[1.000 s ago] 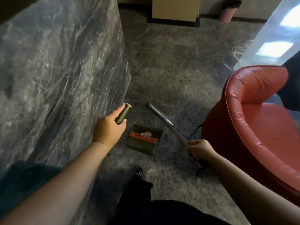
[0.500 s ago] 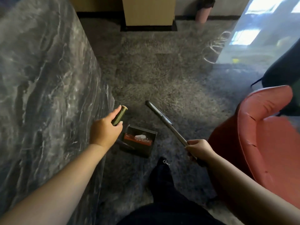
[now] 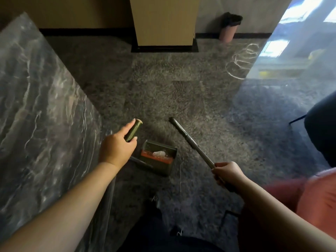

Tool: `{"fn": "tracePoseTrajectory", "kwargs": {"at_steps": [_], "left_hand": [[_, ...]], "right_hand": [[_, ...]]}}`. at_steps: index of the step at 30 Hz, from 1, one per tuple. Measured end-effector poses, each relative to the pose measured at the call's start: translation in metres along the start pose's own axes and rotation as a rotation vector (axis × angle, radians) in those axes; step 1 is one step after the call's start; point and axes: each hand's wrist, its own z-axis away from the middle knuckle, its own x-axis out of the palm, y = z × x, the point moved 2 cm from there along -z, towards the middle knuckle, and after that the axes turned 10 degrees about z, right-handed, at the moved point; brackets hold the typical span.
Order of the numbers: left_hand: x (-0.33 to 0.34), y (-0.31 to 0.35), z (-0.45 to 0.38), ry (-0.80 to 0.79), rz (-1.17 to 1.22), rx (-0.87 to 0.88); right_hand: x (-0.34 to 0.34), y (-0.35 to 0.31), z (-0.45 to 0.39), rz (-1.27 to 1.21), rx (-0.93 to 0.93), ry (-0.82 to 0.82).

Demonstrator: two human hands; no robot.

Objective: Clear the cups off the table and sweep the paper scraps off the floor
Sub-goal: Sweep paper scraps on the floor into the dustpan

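Left hand [image 3: 116,150] gripping dustpan handle [image 3: 133,130], paper scrap [image 3: 160,153] in dustpan [image 3: 158,159], right hand [image 3: 227,174] gripping broom handle [image 3: 190,142], grey carpet [image 3: 163,91]

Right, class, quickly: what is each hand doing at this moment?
Left hand: grips the green dustpan handle.
Right hand: grips the metal broom handle.

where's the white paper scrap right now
In the head view the crumpled white paper scrap lies inside the dark green dustpan on the grey carpet, lower centre, just right of the left hand gripping the dustpan's green handle.
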Motion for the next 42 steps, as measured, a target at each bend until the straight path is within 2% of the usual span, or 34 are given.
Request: {"fn": "tracePoseTrajectory", "kwargs": {"at_steps": [9, 17, 25, 33, 42], "left_hand": [[0.049, 0.028, -0.207, -0.114, 0.014, 0.085], [0.101, 0.076, -0.353, -0.185, -0.038, 0.148], [0.192, 0.136, -0.503, -0.19, -0.07, 0.123], [0.252, 0.208, -0.638, -0.168, -0.04, 0.125], [0.32, 0.264, -0.815, -0.216, -0.03, 0.165]], "right_hand": [[-0.039, -0.131, -0.119, -0.095, 0.067, 0.05], [-0.085, -0.206, -0.208, -0.171, 0.12, 0.069], [-0.178, -0.289, -0.337, -0.163, 0.114, 0.053], [-0.278, -0.375, -0.443, -0.098, 0.087, 0.056], [-0.346, -0.468, -0.581, -0.153, 0.11, 0.101]]}}
